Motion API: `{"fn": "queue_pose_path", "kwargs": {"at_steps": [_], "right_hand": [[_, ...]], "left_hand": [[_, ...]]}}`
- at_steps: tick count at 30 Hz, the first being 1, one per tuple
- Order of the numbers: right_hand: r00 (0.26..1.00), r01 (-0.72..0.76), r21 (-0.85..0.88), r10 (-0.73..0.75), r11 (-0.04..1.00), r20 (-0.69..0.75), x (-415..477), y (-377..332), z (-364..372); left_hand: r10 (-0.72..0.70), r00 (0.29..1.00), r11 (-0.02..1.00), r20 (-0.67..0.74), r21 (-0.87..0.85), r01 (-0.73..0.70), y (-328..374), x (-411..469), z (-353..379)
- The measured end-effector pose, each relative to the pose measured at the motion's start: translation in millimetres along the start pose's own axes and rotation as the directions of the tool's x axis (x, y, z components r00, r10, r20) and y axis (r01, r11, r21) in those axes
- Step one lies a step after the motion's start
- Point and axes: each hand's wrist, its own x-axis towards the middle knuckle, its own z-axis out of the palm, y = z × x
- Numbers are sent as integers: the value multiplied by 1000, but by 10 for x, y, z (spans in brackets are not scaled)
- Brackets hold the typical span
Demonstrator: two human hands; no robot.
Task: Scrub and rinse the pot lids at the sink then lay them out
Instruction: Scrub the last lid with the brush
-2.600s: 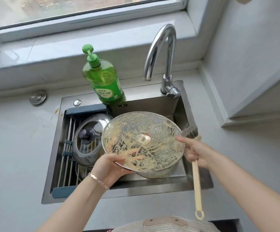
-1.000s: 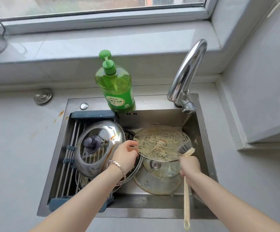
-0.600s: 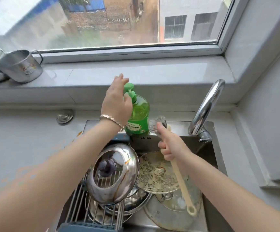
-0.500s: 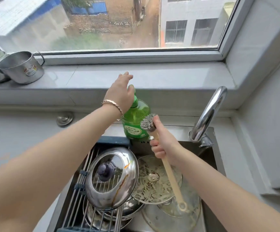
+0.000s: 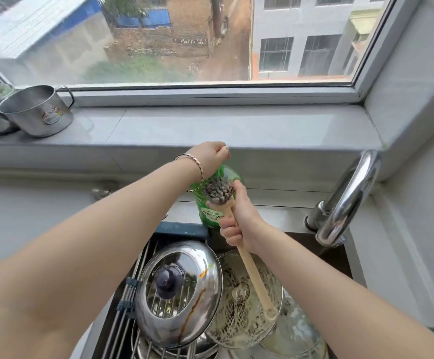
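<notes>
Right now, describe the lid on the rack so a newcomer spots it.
Find the sink under the window; a roll-up rack covers its left side. The steel lid lies on that rack. Unlike the sudsy lid to its right, it shows a dark knob and a brown drip streak.

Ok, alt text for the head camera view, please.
The left hand grips the top of a green dish soap bottle while the right hand holds a wooden dish brush, bristles up, beside it. Below, a steel lid and a soiled glass lid sit in the sink.
</notes>
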Motion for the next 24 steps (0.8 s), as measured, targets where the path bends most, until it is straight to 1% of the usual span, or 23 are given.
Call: {"fn": "queue_pose_path", "kwargs": {"at_steps": [6, 8, 10, 11, 12, 13, 14, 15, 16, 17, 18, 19, 20, 21, 22, 23, 24], "right_hand": [[1000, 8, 9, -8, 1000, -10, 21, -6, -21], [1000, 10, 1, -10, 1000, -13, 7, -3, -36], [1000, 12, -9, -13, 1000, -11, -36, 6, -42], [1000, 15, -26, -16, 1000, -9, -63, 20, -46], [1000, 18, -62, -20, 998, -18, -102, 45, -51], [999, 20, -121, -25, 992, -36, -148, 91, -64], [998, 20, -200, -33, 980, -59, -208, 153, -82], [995, 21, -295, -48, 955, -83, -264, 231, -109], [992, 24, -402, -71, 915, -103, -315, 327, -148], [988, 27, -513, -100, 858, -115, -362, 433, -189], [985, 28, -614, -127, 789, -117, -405, 547, -238], [983, 26, -694, -146, 719, -114, -437, 662, -289], [982, 16, -757, -154, 654, -112, -463, 777, -342], [981, -4, -802, -152, 597, -118, -489, 884, -391], [980, -28, -827, -147, 562, -133, -517, 975, -430], [979, -55, -834, -133, 550, -152, -544, 1061, -466], [979, -76, -833, -116, 547, -166, -579, 1135, -499]], "left_hand": [[20, 999, 999, -42, -33, -22, -69, 46, 135], [25, 999, 1000, -41, -7, -25, -101, 75, 186], [-12, 999, 999, -47, 45, 15, -139, 93, 200], [-27, 998, 998, -60, 61, 30, -149, 81, 175], [-12, 996, 997, -88, 69, 18, -150, 47, 141], [20, 991, 999, -133, 47, -14, -155, -20, 107], [48, 978, 998, -201, -17, -53, -172, -114, 93], [28, 960, 988, -279, -136, -69, -196, -257, 103], [-50, 934, 955, -354, -289, -58, -235, -431, 164], [-177, 904, 901, -388, -433, -10, -329, -617, 286], [-323, 868, 836, -378, -543, 74, -451, -827, 457], [-471, 822, 764, -321, -614, 199, -587, -1053, 662], [-606, 761, 673, -232, -659, 336, -713, -1282, 861], [-728, 674, 554, -129, -690, 466, -855, -1513, 1076], [-837, 547, 405, -24, -701, 587, -971, -1726, 1270], [-912, 400, 227, 88, -705, 672, -1057, -1911, 1424], [-931, 290, 43, 222, -721, 691, -1112, -2070, 1555]]}}
